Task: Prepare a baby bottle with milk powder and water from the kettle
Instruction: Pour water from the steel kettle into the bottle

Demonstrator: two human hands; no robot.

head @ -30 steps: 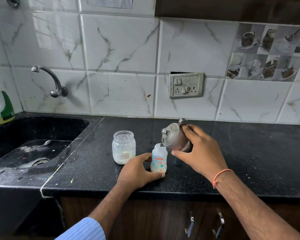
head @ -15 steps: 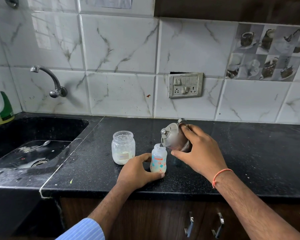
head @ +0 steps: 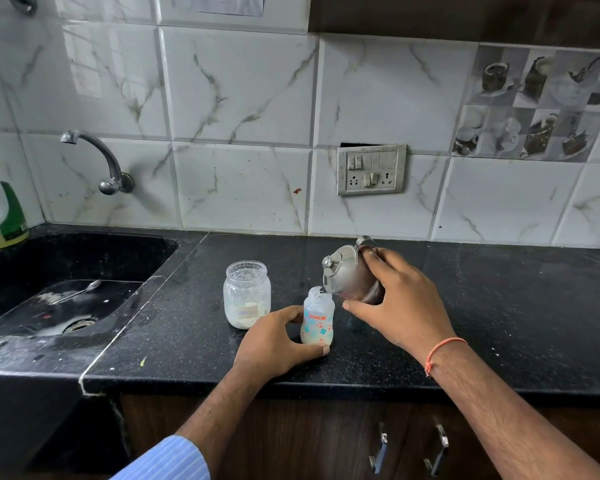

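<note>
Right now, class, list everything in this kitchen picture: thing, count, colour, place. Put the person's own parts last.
small steel kettle: 1, silver, tilted, spout at the bottle's mouth
printed plastic baby bottle: 1, whitish, upright on the counter
clear glass jar of powder: 1, open, left of the bottle
black stone counter: 1
black sink: 1, left
metal spoon: 1, in the sink
steel tap: 1, on the wall
plastic liquid bottle: 1, green label, far left
switch socket plate: 1, grey, on the tiles
drawer handles: 2, metal, below the counter
left hand: grips the baby bottle
right hand: holds the kettle, orange thread on the wrist
</note>
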